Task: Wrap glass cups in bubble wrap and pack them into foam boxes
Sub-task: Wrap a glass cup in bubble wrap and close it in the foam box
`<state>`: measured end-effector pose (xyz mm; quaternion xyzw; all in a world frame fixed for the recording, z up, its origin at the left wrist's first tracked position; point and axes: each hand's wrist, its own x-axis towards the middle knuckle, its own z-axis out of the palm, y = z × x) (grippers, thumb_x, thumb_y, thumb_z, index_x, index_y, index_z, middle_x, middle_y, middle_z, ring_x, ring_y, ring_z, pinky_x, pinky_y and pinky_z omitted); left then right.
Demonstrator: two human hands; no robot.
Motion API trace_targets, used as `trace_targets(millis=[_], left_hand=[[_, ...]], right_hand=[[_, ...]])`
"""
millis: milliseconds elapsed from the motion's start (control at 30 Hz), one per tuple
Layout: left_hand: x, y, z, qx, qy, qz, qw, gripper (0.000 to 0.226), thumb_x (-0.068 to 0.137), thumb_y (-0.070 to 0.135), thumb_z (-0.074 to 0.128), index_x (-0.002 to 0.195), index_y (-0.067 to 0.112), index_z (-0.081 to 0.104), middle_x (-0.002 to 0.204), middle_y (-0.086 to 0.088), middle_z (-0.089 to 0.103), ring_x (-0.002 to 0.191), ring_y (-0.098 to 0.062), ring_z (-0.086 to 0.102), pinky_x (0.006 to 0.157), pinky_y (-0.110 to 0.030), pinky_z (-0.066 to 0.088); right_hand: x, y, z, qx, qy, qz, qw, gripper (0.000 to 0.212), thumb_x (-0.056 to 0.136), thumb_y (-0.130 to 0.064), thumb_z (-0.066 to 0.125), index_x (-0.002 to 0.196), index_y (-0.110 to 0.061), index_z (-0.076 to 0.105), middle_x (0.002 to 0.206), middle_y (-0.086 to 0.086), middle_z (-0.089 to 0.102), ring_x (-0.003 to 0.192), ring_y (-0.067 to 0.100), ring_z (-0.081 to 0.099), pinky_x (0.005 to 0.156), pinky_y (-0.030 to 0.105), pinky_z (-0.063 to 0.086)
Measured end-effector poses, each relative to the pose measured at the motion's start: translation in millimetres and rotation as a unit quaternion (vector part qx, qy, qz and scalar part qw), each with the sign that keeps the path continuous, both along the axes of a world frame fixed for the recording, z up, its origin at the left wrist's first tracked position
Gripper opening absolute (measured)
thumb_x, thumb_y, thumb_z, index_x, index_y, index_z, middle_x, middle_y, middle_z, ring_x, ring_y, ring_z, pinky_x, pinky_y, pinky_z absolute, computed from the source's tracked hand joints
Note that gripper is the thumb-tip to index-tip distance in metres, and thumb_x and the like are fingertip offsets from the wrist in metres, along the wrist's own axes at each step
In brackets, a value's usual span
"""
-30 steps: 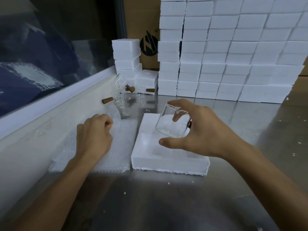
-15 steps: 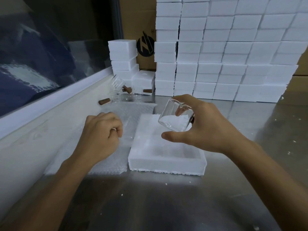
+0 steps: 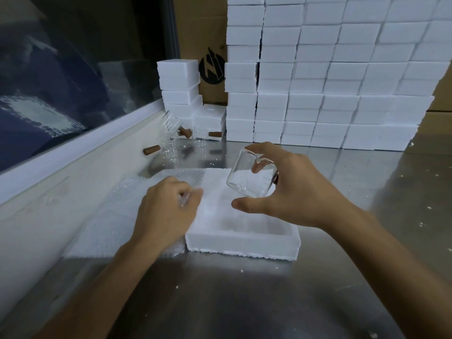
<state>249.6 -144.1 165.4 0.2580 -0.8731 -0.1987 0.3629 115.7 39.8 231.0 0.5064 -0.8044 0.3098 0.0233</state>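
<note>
Two hands are at work over a steel table; the right hand holds a bare glass cup tilted in the air above the open foam box, fingers spread round its rim and side with the thumb lying under its base, a loose span, not a firm clasp; the left hand rests on the bubble wrap just left of the box, fingers curled and pinching what looks like a corner of one sheet. The cup is smooth and unwrapped, so I judge the main risk to be a slip from that wide grip; it would fall onto the foam rim or glance off to the hard metal, and could chip or break. A second risk lies in the wrap; the sheets look stacked and clingy, so the pinch may lift several at once or drag the pile against the box. More glass cups with wooden handles stand and lie at the back near the stacked foam boxes; a wide sweep of either arm could knock them over. Foam crumbs dot the table; they could cling to the cup or the wrap.
</note>
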Motion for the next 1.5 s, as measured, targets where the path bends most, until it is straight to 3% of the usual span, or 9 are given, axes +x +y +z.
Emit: trace_targets(millis=[300,467,667,800,1000,1167,1300,1433,1500], left_hand=[[4,-8,9,0.16,0.06,0.039,0.985,0.016,0.079,0.013,0.079,0.067,0.023,0.074,0.061,0.021,0.065,0.061,0.011,0.056,0.055,-0.008,0.037],[6,-10,13,0.29,0.079,0.017,0.953,0.022,0.077,0.035,0.082,0.064,0.019,0.074,0.054,0.01,0.063,0.045,-0.003,0.052,0.055,-0.024,0.043],[6,-17,22,0.441,0.102,0.014,0.892,0.005,0.082,0.015,0.076,0.078,0.012,0.078,0.081,-0.006,0.076,0.054,-0.021,0.062,0.047,-0.025,0.05],[8,-16,22,0.382,0.11,0.012,0.918,0.013,0.082,0.01,0.075,0.077,0.021,0.079,0.077,0.004,0.076,0.054,-0.014,0.06,0.051,-0.027,0.049],[11,-10,21,0.093,0.037,0.052,0.994,0.034,0.089,-0.003,0.063,0.081,0.03,0.058,0.089,0.01,0.07,0.063,-0.015,0.064,0.055,-0.027,0.055],[16,-3,23,0.034,-0.02,0.047,0.998,0.042,0.088,-0.008,0.053,0.076,0.029,0.069,0.105,-0.007,0.074,0.05,-0.014,0.055,0.063,-0.025,0.049],[15,0,23,0.002,-0.038,0.054,0.998,0.038,0.088,-0.008,0.053,0.087,0.02,0.078,0.123,-0.004,0.069,0.11,-0.028,0.065,0.096,-0.033,0.047],[15,1,21,0.011,-0.044,0.093,0.995,0.033,0.089,0.002,0.063,0.117,0.017,0.073,0.125,-0.004,0.068,0.105,-0.029,0.066,0.098,-0.037,0.047],[15,0,21,0.015,-0.032,0.087,0.996,0.037,0.086,0.001,0.068,0.119,0.015,0.071,0.126,-0.004,0.067,0.104,-0.028,0.066,0.099,-0.037,0.047]], right_hand=[[3,-2,0,0.007,-0.009,-0.005,1.0,0.093,0.058,-0.071,0.076,0.139,-0.045,0.039,0.108,-0.024,0.056,0.103,0.007,0.058,0.089,0.037,0.054],[3,-5,-2,-0.014,-0.048,-0.018,0.999,0.102,0.051,-0.074,0.076,0.141,-0.041,0.04,0.105,-0.024,0.056,0.101,0.007,0.057,0.086,0.029,0.05],[6,-5,-1,-0.037,-0.144,-0.02,0.989,0.102,0.045,-0.079,0.07,0.136,-0.043,0.043,0.118,-0.02,0.06,0.102,0.0,0.059,0.083,0.021,0.051],[11,-6,2,-0.102,-0.381,0.032,0.918,0.042,0.08,-0.061,0.067,0.11,-0.032,0.063,0.101,-0.007,0.065,0.064,0.004,0.059,0.053,0.021,0.044],[17,-7,10,-0.2,-0.633,0.091,0.742,0.032,0.076,-0.044,0.073,0.094,-0.018,0.071,0.101,0.006,0.066,0.068,0.017,0.062,0.051,0.022,0.044],[22,-9,9,-0.192,-0.637,0.121,0.736,0.033,0.069,-0.051,0.077,0.085,-0.021,0.077,0.096,0.004,0.069,0.076,0.017,0.068,0.067,0.028,0.045],[27,-12,8,-0.18,-0.638,0.122,0.739,0.03,0.073,-0.044,0.076,0.092,-0.022,0.075,0.098,0.003,0.072,0.075,0.017,0.069,0.06,0.024,0.051],[27,-14,6,-0.179,-0.661,0.144,0.715,0.012,0.076,-0.031,0.077,0.085,-0.023,0.077,0.101,0.005,0.074,0.08,0.022,0.071,0.066,0.027,0.053],[26,-14,5,-0.182,-0.68,0.149,0.695,0.026,0.075,-0.027,0.072,0.098,-0.015,0.07,0.104,0.009,0.072,0.077,0.024,0.07,0.068,0.029,0.051]])
